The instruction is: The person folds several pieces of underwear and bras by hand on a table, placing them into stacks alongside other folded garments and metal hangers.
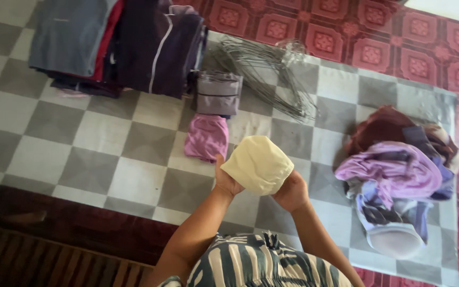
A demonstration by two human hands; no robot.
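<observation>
Head view is showing both hands, left hand and right hand, grasping a pale yellow folded cloth bundle above the grey checked mat; loosening fingers could be letting it unfold beside the pink folded garment.

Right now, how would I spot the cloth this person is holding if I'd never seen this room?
Find the grey checked mat on the red floor. Just above its near edge, both hands, left hand and right hand, hold a pale yellow cloth. Its neighbours, the pink cloth and grey cloth, lie on the mat.
</observation>
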